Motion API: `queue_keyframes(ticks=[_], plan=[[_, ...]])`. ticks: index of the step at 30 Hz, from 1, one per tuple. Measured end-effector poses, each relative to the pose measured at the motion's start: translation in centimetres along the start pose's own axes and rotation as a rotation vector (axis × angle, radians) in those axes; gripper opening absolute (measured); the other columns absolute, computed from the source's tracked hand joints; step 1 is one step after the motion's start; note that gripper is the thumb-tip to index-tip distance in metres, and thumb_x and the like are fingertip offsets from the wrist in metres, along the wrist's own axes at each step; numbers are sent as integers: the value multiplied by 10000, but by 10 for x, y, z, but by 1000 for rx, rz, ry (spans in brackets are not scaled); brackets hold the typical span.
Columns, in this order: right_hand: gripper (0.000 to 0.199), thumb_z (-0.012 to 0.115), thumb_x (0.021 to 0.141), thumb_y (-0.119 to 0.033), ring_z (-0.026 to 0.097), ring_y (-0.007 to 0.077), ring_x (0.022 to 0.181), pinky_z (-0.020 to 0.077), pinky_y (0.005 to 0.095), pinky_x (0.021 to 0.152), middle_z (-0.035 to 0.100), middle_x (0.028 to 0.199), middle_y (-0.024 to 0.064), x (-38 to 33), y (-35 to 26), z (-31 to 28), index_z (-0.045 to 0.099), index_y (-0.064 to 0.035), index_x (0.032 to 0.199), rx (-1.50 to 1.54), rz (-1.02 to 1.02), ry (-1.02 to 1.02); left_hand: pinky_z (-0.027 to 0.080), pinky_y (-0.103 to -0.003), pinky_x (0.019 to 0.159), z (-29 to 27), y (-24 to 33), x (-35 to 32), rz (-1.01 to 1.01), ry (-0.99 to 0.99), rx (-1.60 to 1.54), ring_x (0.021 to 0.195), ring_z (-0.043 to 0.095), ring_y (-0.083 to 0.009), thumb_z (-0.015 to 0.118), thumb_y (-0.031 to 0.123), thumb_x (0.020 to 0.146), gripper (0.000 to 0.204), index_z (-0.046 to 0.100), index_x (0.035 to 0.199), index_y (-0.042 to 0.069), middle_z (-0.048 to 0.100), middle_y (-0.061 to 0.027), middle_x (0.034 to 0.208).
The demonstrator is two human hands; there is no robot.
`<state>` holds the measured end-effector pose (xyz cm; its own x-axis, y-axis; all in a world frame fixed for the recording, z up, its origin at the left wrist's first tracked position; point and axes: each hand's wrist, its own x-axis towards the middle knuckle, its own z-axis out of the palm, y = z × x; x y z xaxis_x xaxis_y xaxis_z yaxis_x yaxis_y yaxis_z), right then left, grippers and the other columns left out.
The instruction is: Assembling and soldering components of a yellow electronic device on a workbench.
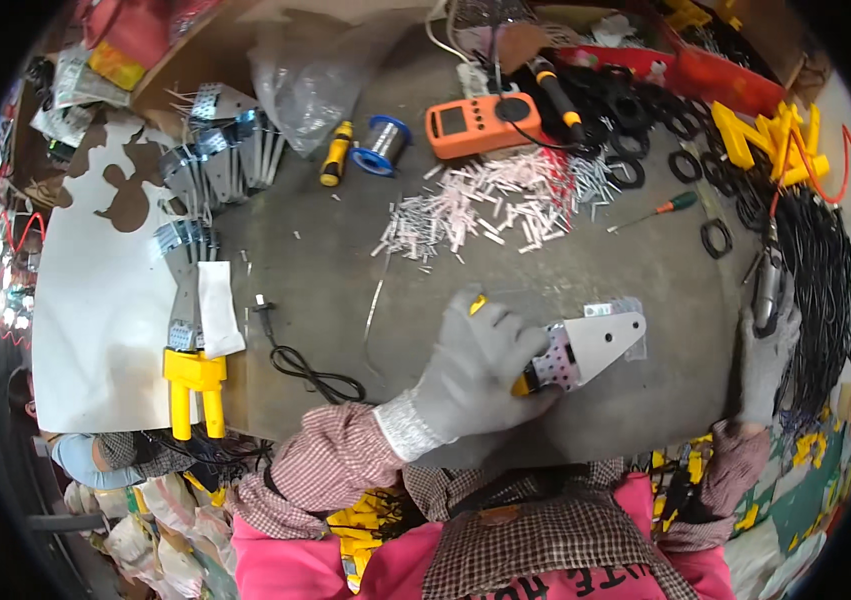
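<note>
My left hand (480,370), in a grey knitted glove, is closed around the yellow handle of a pipe welding iron (600,345). Its perforated metal neck and pale tapered plate with two holes point right, just above the table. A small yellow piece (478,304) shows at that hand's fingertips. At the right table edge, my gloved right hand (770,355) grips a silver power screwdriver (768,288) whose tip points up and left. The left palm hides most of the yellow handle.
A similar iron with yellow handle halves (195,375) lies left, by more metal plates (225,150). Small white sleeves (485,200), an orange multimeter (480,125), solder spool (381,145) and screwdrivers lie beyond. Black cables (815,270) hang right; a plug cord (310,370) lies left.
</note>
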<state>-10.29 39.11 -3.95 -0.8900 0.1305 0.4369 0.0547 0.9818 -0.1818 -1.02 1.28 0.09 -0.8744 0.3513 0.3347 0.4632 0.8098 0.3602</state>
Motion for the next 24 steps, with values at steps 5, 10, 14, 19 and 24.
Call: queue_keyframes(ticks=[5, 10, 14, 19, 24], plan=[[626, 623, 924, -155, 548, 237, 1236, 421, 369, 1059, 508, 1429, 175, 21, 12, 12, 388, -63, 1497, 593, 148, -120, 347, -503, 1030, 9, -11, 14, -35, 42, 33, 915, 587, -281, 832, 399, 646, 451, 600, 914, 120, 604, -63, 875], [380, 569, 975, -113, 582, 178, 1132, 510, 398, 932, 528, 1387, 183, -35, -81, -5, 512, -57, 1347, 1683, 249, -221, 351, -506, 1019, 2, -8, 12, -51, -39, 40, 911, 580, -280, 853, 373, 628, 453, 593, 899, 120, 599, -74, 871], [383, 588, 933, -65, 579, 168, 958, 515, 391, 883, 568, 1182, 169, -23, -141, 9, 503, -42, 1305, 2634, 850, -467, 351, -510, 1034, 0, -12, 16, -50, -44, 57, 925, 583, -270, 860, 309, 598, 445, 598, 904, 118, 611, -53, 879], [316, 533, 961, -69, 559, 165, 930, 497, 355, 913, 530, 1040, 100, -31, -149, 17, 477, 49, 1249, 2554, 934, -488, 344, -513, 1055, 2, -9, 19, -70, -104, 61, 960, 586, -255, 844, 279, 579, 437, 602, 907, 121, 621, -30, 906], [270, 610, 909, -46, 587, 135, 888, 503, 355, 885, 543, 1099, 99, -29, -155, 11, 533, -40, 1168, 2494, 965, -506, 346, -521, 1058, 2, -10, 18, -58, -75, 76, 955, 597, -245, 842, 269, 559, 445, 601, 905, 130, 631, -19, 907]])
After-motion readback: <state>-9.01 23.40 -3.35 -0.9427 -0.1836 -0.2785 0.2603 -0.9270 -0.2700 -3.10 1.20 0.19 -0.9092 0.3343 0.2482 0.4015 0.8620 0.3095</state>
